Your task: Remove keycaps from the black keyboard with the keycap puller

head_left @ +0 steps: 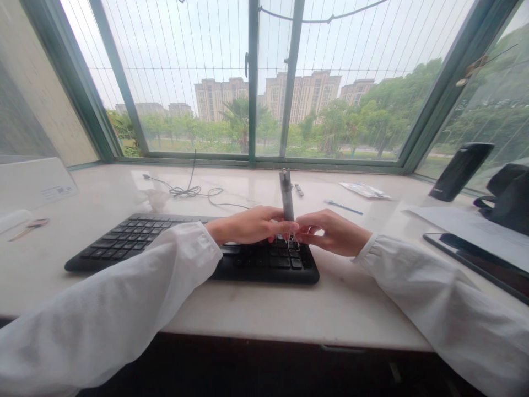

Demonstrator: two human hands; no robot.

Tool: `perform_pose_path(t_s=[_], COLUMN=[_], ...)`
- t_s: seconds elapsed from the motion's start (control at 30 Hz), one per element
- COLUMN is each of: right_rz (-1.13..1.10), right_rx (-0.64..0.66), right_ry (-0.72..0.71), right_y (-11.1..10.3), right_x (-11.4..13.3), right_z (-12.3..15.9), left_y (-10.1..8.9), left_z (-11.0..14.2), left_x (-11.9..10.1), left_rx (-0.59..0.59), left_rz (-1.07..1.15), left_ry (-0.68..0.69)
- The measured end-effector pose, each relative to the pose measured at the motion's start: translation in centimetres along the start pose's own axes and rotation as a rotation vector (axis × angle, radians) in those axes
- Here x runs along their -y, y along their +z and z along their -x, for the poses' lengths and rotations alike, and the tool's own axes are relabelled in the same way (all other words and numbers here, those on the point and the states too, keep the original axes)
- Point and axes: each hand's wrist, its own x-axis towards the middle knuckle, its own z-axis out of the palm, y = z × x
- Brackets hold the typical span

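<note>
**Q:** Overall setting?

**A:** A green-framed window (252, 82) above a pale stone sill (347, 309), and on the sill a black keyboard (124, 248), centred before the person.

**Q:** Arm layout?

**A:** Both forearms forward in loose white sleeves, the left sleeve (124, 298) across the near edge of the keyboard, the right sleeve (438, 298) on the bare sill. Both hands together above the right half of the keys.

**Q:** Position of the held item?

**A:** A slim dark tube (286, 193), between the hands and above the keys. Long axis close to vertical, upper end tilted slightly toward the left. Left hand marginally nearer, its fingers reaching across the tube.

**Q:** Grip state?

**A:** Left hand (248, 226): closed, fingers curled around the lower tube, grasping it. Right hand (333, 232): half curled, fingertips against the lower end; firmness of hold not determinable from this view.

**Q:** Smallest part?

**A:** A small wire clip (293, 245), just below the tube, directly between the fingertips of both hands. Contact with the keys not determinable.
</note>
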Motion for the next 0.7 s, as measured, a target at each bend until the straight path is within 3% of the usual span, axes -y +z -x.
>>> perform_pose_path(t_s=[0.33, 0.7], right_rz=[0.033, -0.082], right_rx=[-0.033, 0.032], right_ry=[-0.038, 0.0], right_y=[0.32, 0.03], right_x=[-0.4, -0.08], right_z=[-0.13, -0.18], left_y=[0.89, 0.89], left_z=[0.02, 0.16], left_x=[-0.22, -0.14], left_rx=[-0.082, -0.081], left_rz=[-0.026, -0.031], left_ry=[-0.088, -0.001])
